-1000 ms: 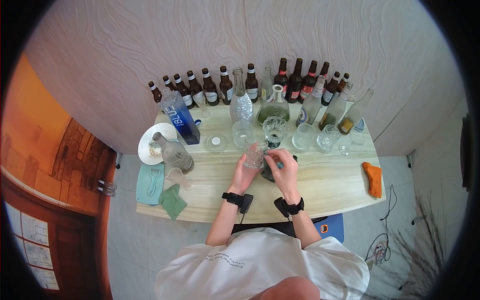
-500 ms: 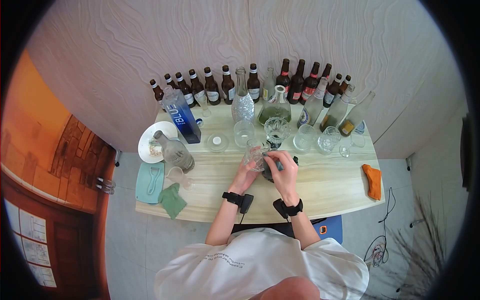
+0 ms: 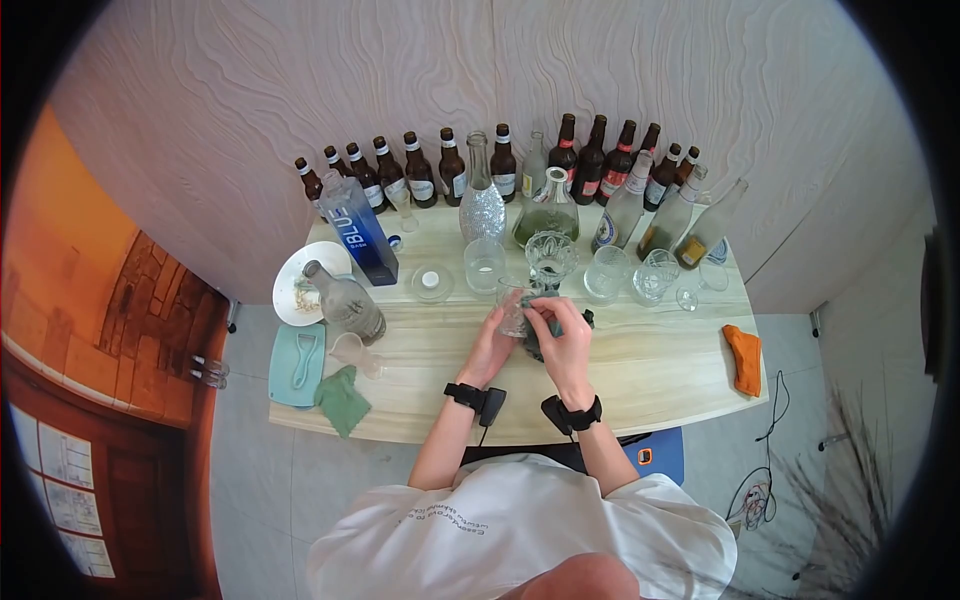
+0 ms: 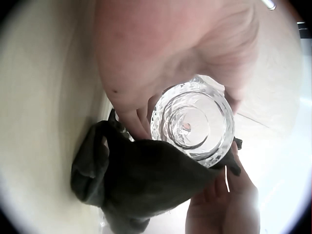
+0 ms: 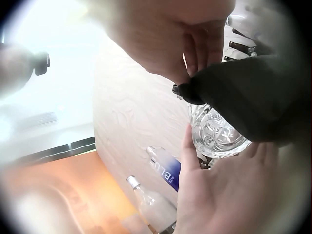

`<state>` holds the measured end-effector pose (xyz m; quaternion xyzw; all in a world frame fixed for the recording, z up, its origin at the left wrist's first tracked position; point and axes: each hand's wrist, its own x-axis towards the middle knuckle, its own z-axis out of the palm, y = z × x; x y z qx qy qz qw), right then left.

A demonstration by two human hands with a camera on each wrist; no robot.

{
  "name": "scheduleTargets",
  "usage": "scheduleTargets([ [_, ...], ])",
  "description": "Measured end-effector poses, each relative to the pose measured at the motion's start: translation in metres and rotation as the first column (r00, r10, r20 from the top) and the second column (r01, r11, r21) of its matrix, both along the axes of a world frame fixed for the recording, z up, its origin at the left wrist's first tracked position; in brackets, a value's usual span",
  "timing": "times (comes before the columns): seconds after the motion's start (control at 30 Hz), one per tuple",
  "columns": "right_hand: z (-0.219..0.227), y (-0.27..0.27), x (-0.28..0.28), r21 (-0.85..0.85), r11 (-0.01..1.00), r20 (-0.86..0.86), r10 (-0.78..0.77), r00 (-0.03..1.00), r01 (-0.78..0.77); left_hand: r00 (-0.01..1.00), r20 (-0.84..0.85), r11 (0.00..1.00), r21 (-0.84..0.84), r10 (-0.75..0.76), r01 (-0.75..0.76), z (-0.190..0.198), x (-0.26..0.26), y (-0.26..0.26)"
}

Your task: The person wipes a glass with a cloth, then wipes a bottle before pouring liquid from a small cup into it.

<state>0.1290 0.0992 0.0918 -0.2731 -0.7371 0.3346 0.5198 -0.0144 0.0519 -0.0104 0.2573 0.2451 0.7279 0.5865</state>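
Observation:
My left hand (image 3: 488, 346) holds a clear patterned glass (image 3: 512, 310) above the table, fingers and thumb curled round its side. In the left wrist view the round glass (image 4: 195, 122) faces the camera, with a dark green cloth (image 4: 146, 175) across its lower edge. My right hand (image 3: 566, 345) pinches the cloth (image 3: 534, 335) at the glass's rim. From the right wrist view, the cloth (image 5: 243, 97) drapes over one side of the glass (image 5: 219, 134), pinched between thumb and fingers of the right hand (image 5: 175, 39).
Behind the hands stand a glass tumbler (image 3: 485, 266), a footed glass bowl (image 3: 551, 257) and several bottles. Left are a blue-labelled bottle (image 3: 364, 240), a grey bottle (image 3: 346, 303), a plate (image 3: 290, 300), a peeler (image 3: 304, 362) and a green cloth (image 3: 343, 402). An orange cloth (image 3: 743, 360) lies right.
The glass has tilted and turned slightly in my left hand. My right fingers and the cloth have shifted slightly at its rim; both hands keep their hold.

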Motion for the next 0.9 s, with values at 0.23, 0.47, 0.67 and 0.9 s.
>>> scheduleTargets([
  [0.23, -0.015, -0.011, 0.003, 0.011, 0.998, 0.073, 0.059, 0.996, -0.06, 0.986, -0.079, 0.989, 0.034, 0.148, -0.146, 0.003, -0.001, -0.002],
  [0.47, -0.003, 0.0, 0.006, 0.01, 0.998, -0.014, -0.065, 0.998, 0.065, 0.993, -0.122, 1.0, 0.008, 0.0, 0.001, 0.006, -0.001, -0.004],
  [0.67, 0.001, 0.004, 0.008, -0.032, 0.998, -0.03, -0.053, 0.998, 0.052, 0.996, -0.084, 1.0, 0.026, 0.001, 0.001, -0.002, -0.002, -0.002],
  [0.9, -0.011, -0.014, 0.008, -0.039, 0.997, 0.039, 0.066, 0.997, -0.064, 0.992, -0.058, 0.993, 0.036, 0.116, -0.114, 0.002, -0.001, -0.004],
])
